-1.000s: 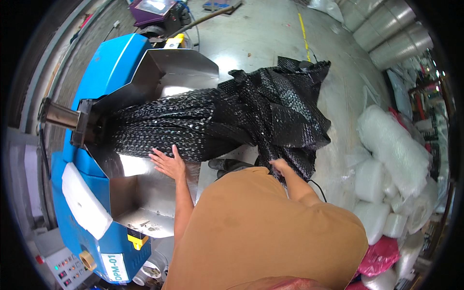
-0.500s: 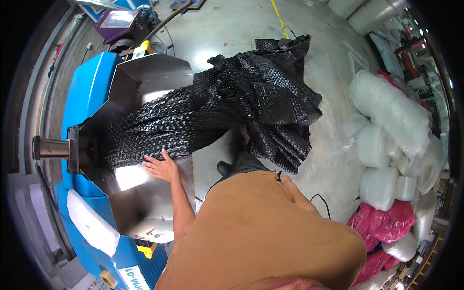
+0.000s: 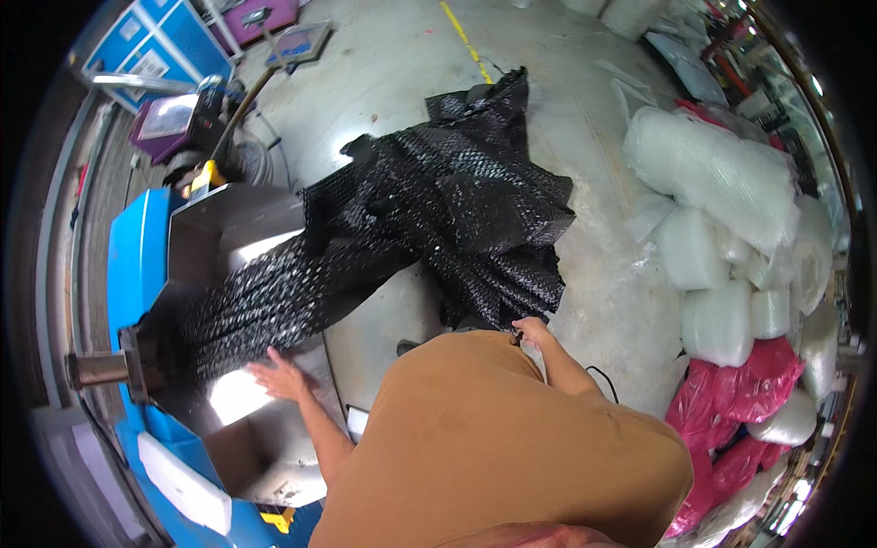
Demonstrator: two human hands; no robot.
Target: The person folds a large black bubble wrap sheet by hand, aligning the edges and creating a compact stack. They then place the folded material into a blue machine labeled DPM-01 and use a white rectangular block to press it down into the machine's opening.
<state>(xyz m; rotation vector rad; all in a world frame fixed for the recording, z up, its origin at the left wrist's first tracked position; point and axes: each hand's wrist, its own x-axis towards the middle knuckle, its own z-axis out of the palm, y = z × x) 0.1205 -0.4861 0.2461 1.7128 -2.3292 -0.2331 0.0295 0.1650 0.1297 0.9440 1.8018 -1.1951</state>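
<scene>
A long sheet of black bubble wrap [image 3: 438, 192] runs from the mouth of a blue machine, across its metal tray [image 3: 283, 447], and lies in a crumpled heap over the floor. My left hand [image 3: 281, 376] is open with fingers spread, above the tray at the near edge of the wrap; whether the fingertips touch it I cannot tell. My right hand [image 3: 532, 331] is by my waist, close to the heap's lower right corner. Its fingers look curled together around something dark and small that I cannot make out.
The blue machine [image 3: 137, 247] with a metal cylinder [image 3: 99, 369] stands at the left. A purple machine [image 3: 164, 123] sits behind it. Clear bubble wrap rolls [image 3: 713, 173] and pink wrapped bundles [image 3: 731, 402] are piled at the right. A yellow line [image 3: 466, 41] marks the floor.
My view has shifted, so the machine and wrap sit lower and further left. My left hand stays spread by the wrap's near edge. My right hand has come into sight beside my waist.
</scene>
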